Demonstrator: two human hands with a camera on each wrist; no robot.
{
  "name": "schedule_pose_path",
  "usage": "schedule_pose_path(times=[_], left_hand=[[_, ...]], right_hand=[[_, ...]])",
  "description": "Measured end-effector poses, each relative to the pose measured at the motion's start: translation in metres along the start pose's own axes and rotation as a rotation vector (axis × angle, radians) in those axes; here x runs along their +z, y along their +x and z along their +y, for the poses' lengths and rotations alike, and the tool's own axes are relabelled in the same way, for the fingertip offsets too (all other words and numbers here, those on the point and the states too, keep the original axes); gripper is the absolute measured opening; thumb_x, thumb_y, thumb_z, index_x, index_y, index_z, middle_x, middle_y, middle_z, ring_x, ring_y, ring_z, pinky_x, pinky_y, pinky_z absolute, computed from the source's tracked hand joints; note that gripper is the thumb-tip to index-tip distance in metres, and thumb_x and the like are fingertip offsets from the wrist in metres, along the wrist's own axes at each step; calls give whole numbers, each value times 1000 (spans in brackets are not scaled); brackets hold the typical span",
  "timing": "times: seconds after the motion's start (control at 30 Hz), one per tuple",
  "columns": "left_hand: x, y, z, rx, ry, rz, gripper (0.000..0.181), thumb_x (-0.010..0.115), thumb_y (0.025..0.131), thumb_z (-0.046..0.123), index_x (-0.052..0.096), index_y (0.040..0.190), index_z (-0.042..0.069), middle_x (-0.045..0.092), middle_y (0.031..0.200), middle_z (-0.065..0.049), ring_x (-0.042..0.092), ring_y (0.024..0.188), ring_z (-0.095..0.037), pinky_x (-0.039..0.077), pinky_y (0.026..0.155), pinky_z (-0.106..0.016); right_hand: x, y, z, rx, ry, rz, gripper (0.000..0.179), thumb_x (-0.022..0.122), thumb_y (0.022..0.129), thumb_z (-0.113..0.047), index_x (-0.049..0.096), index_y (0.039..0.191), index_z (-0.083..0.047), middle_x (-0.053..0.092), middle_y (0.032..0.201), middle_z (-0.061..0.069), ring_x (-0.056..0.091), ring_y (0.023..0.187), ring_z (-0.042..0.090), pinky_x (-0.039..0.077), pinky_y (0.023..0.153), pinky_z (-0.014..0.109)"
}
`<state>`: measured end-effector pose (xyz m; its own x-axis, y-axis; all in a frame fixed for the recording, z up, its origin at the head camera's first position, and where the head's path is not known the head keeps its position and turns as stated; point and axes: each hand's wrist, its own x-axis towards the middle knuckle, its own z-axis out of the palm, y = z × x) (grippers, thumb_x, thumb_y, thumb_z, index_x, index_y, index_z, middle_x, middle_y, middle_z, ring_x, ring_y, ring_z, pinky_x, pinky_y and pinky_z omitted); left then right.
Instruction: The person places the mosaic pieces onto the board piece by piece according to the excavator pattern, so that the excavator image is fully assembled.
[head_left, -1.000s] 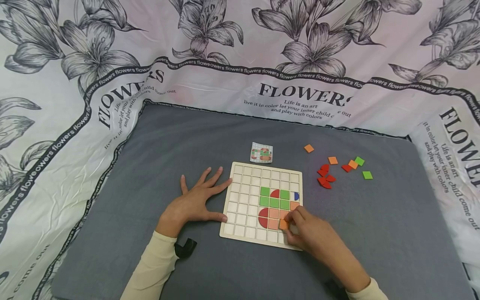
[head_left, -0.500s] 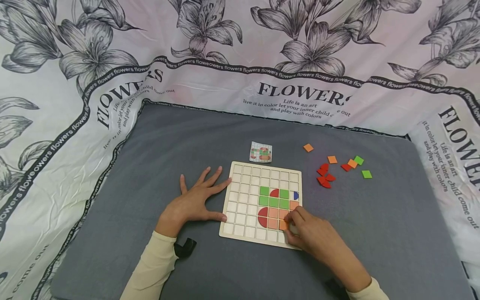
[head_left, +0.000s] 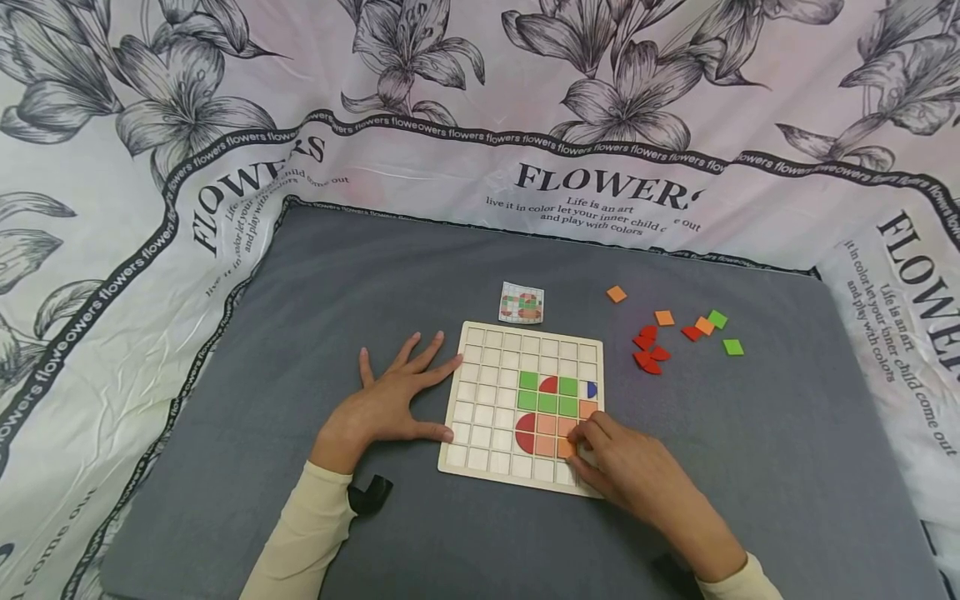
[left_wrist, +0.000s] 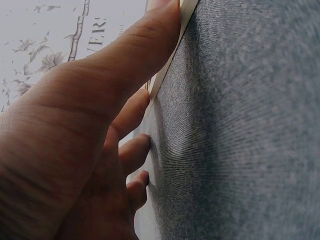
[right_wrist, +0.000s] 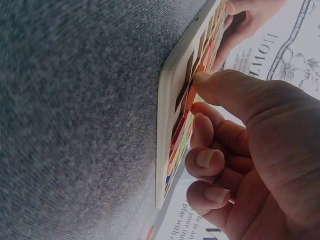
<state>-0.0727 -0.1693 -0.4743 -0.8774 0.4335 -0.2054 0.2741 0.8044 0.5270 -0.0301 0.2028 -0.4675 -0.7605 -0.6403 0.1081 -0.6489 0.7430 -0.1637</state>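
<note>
A pale wooden grid board (head_left: 483,392) lies on the grey table, several of its cells filled with coloured tiles. My left hand (head_left: 386,407) rests spread at the board's left side, thumb and one fingertip touching its edge. My right hand (head_left: 630,471) is over the board's lower right part. Between thumb and forefinger it pinches an orange square tile (right_wrist: 190,96), set at a cell beside other orange tiles (head_left: 546,436). Left of these is a red half-round shape (head_left: 526,433); green tiles (head_left: 547,405) sit above. The right hand hides the board's lower right cells.
A small pattern card (head_left: 522,303) lies behind the board. To the right are loose red pieces (head_left: 647,360), several orange squares (head_left: 664,318) and two green squares (head_left: 733,347). A flower-printed cloth (head_left: 420,167) surrounds the table at the back and sides.
The orange tile under my right fingertips now lies flatter in line with its cell, and the right thumb has shifted slightly. My left hand stays in place.
</note>
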Motion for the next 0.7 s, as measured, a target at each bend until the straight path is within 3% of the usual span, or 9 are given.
schedule_pose_path(times=[0.3,0.7], left_hand=[[1,0,-1,0,-2,1,111,88,76,66,33,167,35,12,178,1,0,165,-34,-15,109,-86],[2,1,-2,2,-11,1,111,88,76,66,34,167,35,11,178,1,-1,165,-34,-17,108,-85]], right_hand=[[-1,-1,0,23,34,-35,36,95,82,-27,70,106,-15,60,94,-7,57,72,0,51,58,20],[-1,-1,2,0,55,-2,34,94,82,-24,69,103,-15,60,95,-6,61,72,2,50,56,21]])
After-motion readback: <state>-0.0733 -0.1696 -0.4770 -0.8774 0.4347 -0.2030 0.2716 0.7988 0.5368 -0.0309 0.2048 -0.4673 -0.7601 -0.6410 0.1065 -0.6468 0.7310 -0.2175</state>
